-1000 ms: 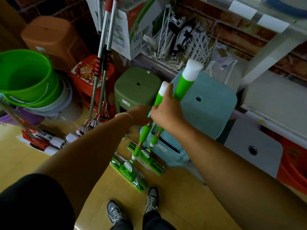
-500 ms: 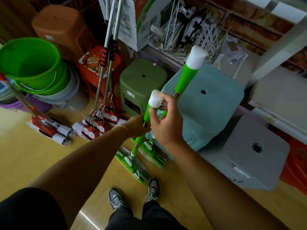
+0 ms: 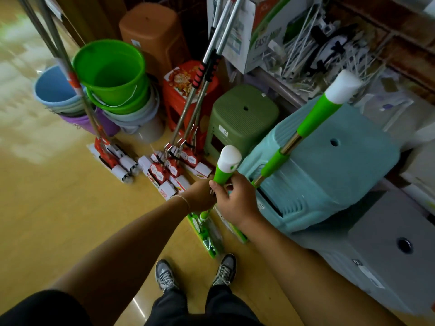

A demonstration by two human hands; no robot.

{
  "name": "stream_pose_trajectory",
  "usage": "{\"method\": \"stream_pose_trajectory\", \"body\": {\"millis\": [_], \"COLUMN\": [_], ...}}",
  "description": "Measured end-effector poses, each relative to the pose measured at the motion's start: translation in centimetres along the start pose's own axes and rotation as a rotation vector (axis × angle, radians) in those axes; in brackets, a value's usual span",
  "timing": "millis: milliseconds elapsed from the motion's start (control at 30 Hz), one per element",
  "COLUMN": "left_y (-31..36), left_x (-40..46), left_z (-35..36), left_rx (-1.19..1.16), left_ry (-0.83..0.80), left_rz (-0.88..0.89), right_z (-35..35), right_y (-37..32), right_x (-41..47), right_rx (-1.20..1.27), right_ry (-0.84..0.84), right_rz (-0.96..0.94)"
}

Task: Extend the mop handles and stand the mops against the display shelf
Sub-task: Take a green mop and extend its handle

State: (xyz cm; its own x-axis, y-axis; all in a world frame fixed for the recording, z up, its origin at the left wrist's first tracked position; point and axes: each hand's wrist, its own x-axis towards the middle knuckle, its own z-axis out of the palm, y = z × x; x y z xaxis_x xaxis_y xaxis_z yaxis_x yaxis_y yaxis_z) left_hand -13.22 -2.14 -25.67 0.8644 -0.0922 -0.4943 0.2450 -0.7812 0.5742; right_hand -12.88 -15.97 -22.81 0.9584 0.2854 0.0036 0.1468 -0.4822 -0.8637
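Down at floor level, around six o'clock from the cluttered display shelf (image 3: 294, 100), both hands work the shorter green mop with the white cap (image 3: 227, 164): the right hand (image 3: 237, 203) grasps its green grip just under the cap, and the left hand (image 3: 202, 196) clasps the shaft below. Its cap has dropped lower than a second ago, so I judge this handle not yet extended. At two o'clock, the second green mop with bare steel showing (image 3: 315, 118), released, leans over the pale teal plastic stool (image 3: 341, 175), apparently extended.
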Motion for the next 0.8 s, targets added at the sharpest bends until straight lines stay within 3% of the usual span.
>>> {"method": "stream_pose_trajectory", "body": {"millis": [133,233,567,800], "left_y": [-2.3,-4.2,-9.6,-16.8], "left_x": [-3.2,-6.0,-15.1,-23.5], "left_z": [-0.5,-1.9,-11.0,-16.2], "left_rx": [-0.022,-0.070,-0.003,-0.268], "left_ry": [0.032,0.062,0.112,0.378], "left_rz": [0.050,0.090,0.251,0.141], "right_z": [1.9,2.9,10.3,17.3], "right_y": [-2.3,-5.1,-17.7,-27.0], "right_x": [-2.1,-3.1,-3.6,-3.4], "right_rx": [0.031,0.007,-0.001,0.086], "right_ry": [-0.028,0.007,-0.042,-0.178], "right_rz": [-0.023,-0.147,-0.347,-0.505]}}
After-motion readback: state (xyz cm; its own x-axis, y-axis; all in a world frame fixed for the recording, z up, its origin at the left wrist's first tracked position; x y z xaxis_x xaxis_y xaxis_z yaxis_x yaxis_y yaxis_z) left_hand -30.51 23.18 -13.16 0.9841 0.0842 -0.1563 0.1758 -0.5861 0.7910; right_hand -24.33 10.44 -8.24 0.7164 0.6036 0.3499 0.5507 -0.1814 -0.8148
